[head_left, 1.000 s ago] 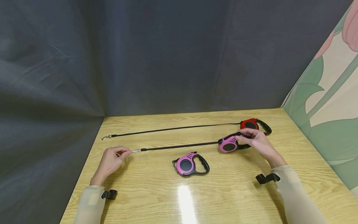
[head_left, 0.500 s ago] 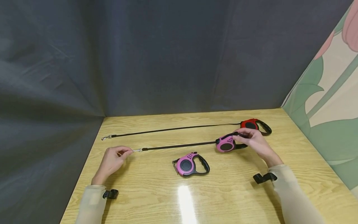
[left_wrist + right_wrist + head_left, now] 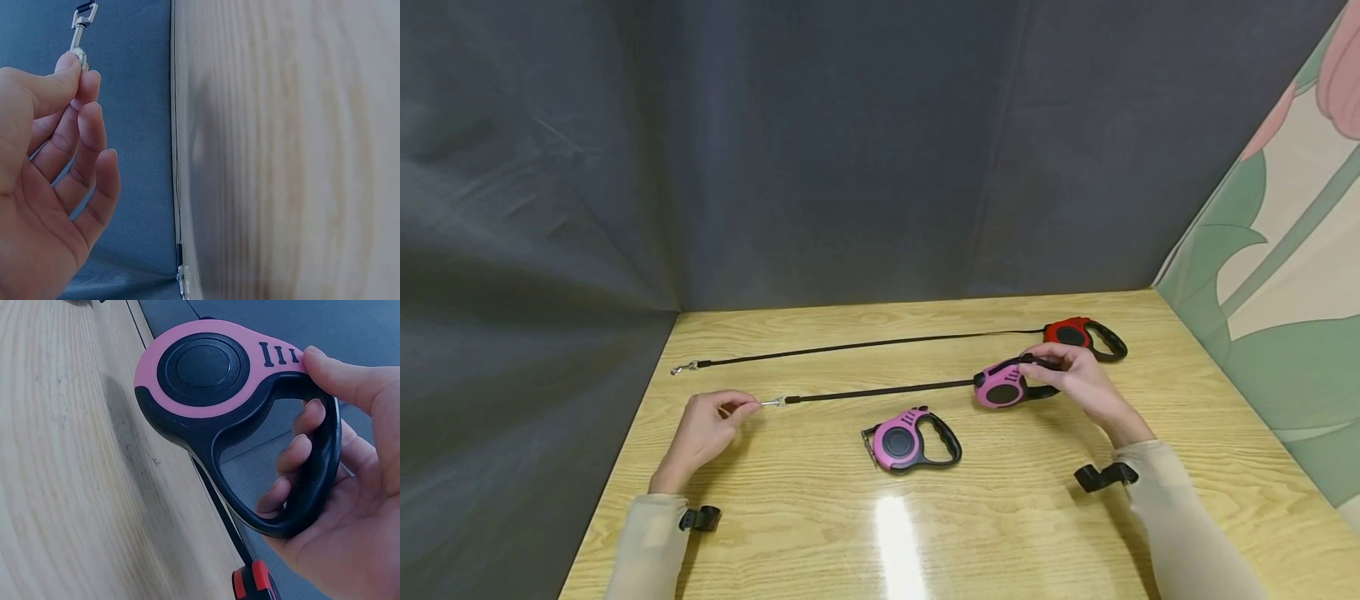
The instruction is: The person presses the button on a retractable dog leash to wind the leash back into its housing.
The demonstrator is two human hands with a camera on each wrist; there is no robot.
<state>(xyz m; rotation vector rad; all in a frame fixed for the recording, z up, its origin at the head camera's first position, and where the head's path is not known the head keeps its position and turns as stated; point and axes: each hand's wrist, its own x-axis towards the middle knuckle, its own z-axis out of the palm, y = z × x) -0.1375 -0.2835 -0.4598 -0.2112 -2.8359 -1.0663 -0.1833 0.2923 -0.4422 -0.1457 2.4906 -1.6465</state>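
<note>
My right hand [image 3: 1086, 382] grips the black loop handle of a pink retractable dog leash [image 3: 203, 369]; in the right wrist view the fingers curl through the loop and the thumb lies by its top. From this leash a black strap [image 3: 880, 391] runs straight to the left. At the strap's end is a silver snap hook [image 3: 78, 37], pinched between the thumb and forefinger of my left hand [image 3: 707, 433]. The left hand's other fingers are loosely curled. A second pink retractable leash [image 3: 898, 443] lies on the table between my hands, its strap wound in.
Behind the held leash lies a red retractable leash [image 3: 1069, 333], its black strap [image 3: 872, 342] stretched left to another snap hook [image 3: 685, 367]. All lie on a wooden table [image 3: 805, 517]. A dark curtain [image 3: 850, 150] stands behind and at the left; a floral panel [image 3: 1285, 275] borders the right.
My right hand has moved left with the pink leash, and the strap out of it is shorter. My left hand has shifted slightly right with the snap hook. The other leashes have not moved.
</note>
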